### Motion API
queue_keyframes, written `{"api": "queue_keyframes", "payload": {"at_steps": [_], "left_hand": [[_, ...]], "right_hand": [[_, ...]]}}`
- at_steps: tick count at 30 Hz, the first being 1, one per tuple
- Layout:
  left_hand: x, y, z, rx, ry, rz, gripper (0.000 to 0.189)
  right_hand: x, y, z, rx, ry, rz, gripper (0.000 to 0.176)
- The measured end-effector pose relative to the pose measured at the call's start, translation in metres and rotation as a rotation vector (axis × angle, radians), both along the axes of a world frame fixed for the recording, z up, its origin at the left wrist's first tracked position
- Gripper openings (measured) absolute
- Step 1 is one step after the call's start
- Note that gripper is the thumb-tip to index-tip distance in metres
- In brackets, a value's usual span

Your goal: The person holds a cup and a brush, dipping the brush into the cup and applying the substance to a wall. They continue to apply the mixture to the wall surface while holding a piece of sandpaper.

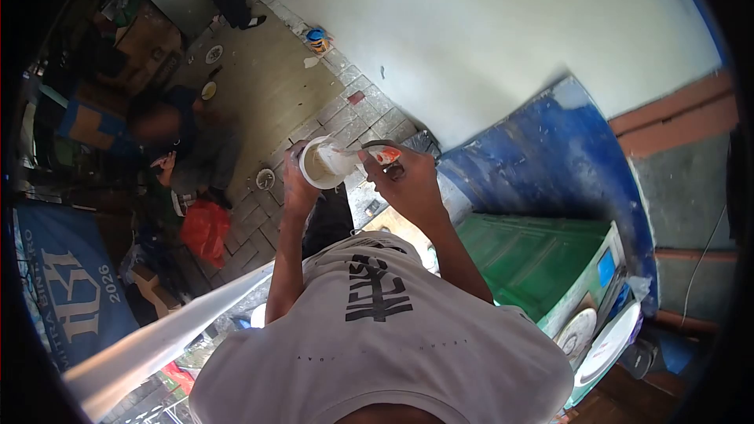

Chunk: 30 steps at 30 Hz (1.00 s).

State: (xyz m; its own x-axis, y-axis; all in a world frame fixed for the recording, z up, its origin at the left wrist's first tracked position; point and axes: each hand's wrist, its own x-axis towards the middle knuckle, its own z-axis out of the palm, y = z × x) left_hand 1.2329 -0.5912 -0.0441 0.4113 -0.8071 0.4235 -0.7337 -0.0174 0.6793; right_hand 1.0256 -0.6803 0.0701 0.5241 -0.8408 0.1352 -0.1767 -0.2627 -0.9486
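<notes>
My left hand is wrapped round the side of a white plastic tub held up in front of my chest. The tub is tilted so its mouth shows, with pale off-white material inside. In my right hand is a putty knife, its wide blade smeared white and reaching over the tub's rim. Orange-red shows on the knife close to my fingers. The fingers are closed round the handle, which they partly hide.
A crouching person is at the left, beside a red plastic bag. A white wall stands ahead, with a blue curved panel and a green crate to my right. An orange-and-blue can sits by the wall.
</notes>
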Motion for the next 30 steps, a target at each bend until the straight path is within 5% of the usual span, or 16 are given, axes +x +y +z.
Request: {"api": "queue_keyframes", "payload": {"at_steps": [9,10,13,20,30], "left_hand": [[0.149,-0.072,-0.037,-0.157,0.427,0.007,0.076],[0.176,-0.073,-0.025,0.003,0.069,0.034,0.079],[0.239,-0.098,-0.012,-0.063,0.297,0.052,0.080],[0.360,-0.162,0.028,-0.058,0.297,-0.038,0.076],[0.430,-0.194,0.037,-0.103,0.240,-0.074,0.070]], "right_hand": [[0.179,-0.087,-0.013,0.028,0.045,0.049,0.019],[0.203,-0.095,-0.003,0.103,0.100,0.044,0.018],[0.275,-0.118,0.021,0.131,0.175,0.063,0.017],[0.385,-0.150,0.078,-0.060,0.189,0.016,0.019],[0.457,-0.176,0.073,-0.104,0.170,0.037,0.025]]}}
